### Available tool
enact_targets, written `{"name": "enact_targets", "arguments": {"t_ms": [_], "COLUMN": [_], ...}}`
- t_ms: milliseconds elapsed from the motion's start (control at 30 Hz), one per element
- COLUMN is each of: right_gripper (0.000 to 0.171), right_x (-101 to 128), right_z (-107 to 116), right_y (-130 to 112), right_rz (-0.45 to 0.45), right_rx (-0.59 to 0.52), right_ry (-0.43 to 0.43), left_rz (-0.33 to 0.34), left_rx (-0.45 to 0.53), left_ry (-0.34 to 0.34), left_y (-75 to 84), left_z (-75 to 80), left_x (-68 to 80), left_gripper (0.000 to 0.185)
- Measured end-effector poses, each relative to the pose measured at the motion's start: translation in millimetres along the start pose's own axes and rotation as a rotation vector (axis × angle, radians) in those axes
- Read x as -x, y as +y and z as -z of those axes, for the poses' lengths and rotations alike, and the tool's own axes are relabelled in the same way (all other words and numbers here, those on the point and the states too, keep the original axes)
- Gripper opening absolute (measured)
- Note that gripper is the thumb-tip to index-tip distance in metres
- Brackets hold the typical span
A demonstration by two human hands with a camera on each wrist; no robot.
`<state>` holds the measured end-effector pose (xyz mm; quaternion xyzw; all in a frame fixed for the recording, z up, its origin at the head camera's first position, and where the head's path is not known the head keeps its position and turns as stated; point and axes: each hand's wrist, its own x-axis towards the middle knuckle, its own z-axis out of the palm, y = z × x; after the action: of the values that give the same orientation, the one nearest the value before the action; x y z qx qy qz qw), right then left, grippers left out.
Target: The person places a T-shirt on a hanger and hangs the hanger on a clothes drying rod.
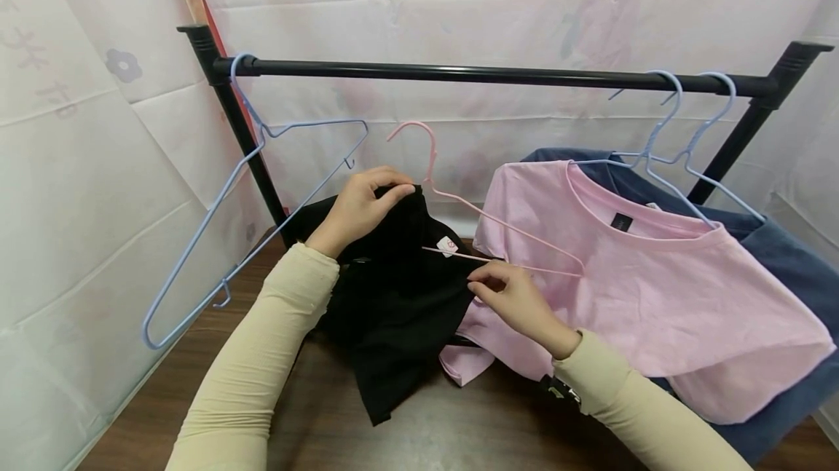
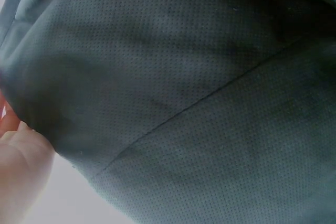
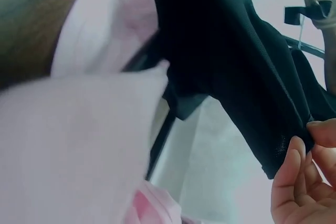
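Observation:
A black garment [image 1: 400, 303] with a white tag [image 1: 447, 245] hangs in front of the rack. My left hand [image 1: 360, 209] pinches its upper edge beside the hook of a pink hanger [image 1: 511, 228]. One arm of that hanger stretches out bare to the right; its other side is hidden behind or inside the black cloth. Lower down, my right hand [image 1: 518, 301] pinches the garment's right edge near the hanger's bottom bar. In the right wrist view, thumb and fingers [image 3: 294, 177] hold a corner of it. Dark mesh-like cloth [image 2: 184, 93] fills most of the left wrist view.
A black rail [image 1: 419, 72] spans the rack. A bare blue hanger [image 1: 245, 158] hangs at its left end. On the right, a pink shirt [image 1: 623, 289] and a dark blue garment [image 1: 793, 260] hang on blue hangers. Below lies a brown wooden surface [image 1: 314, 413].

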<state>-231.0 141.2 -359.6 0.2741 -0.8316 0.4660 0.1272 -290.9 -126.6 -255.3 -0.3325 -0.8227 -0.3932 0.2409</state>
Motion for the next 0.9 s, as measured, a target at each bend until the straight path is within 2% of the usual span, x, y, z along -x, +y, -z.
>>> {"name": "enact_targets", "arguments": {"t_ms": [400,900], "right_gripper": [0.007,0.014], "right_x": [5,16], "right_z": [31,58], "right_y": [-5,5], "right_rz": [0.110,0.163], "right_rx": [0.084,0.044], "right_ry": [0.072,0.075], "left_rz": [0.019,0.046], "left_rx": [-0.004,0.016], "left_ry": [0.037,0.073], "left_y": [-1.1,-2.2], "left_z": [3.6,15.2], "left_x": [1.7,7.1], "left_gripper": [0.017,0.018]}}
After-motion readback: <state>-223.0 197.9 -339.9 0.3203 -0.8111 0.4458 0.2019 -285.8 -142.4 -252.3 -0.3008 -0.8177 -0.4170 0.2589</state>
